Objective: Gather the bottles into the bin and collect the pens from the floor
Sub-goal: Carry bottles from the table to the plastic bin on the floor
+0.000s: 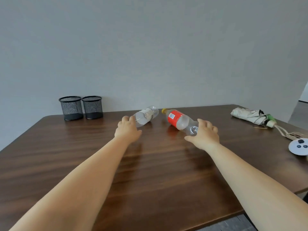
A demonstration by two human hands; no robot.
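Two empty plastic bottles lie on their sides near the far edge of a dark wooden table (150, 172). The clear bottle (146, 116) has a pale label. My left hand (127, 130) reaches its near end, fingers curled against it. The second bottle (180, 121) has a red label and a yellow cap pointing away from me. My right hand (205, 135) is at its near end, fingers spread over the base and touching it. Neither bottle is lifted. No pens and no floor bin are in view.
Two black mesh cups (71, 107) (92, 107) stand side by side at the back left against the grey wall. A folded pale umbrella (253, 116) lies at the back right. A white round device (299, 146) sits at the right edge.
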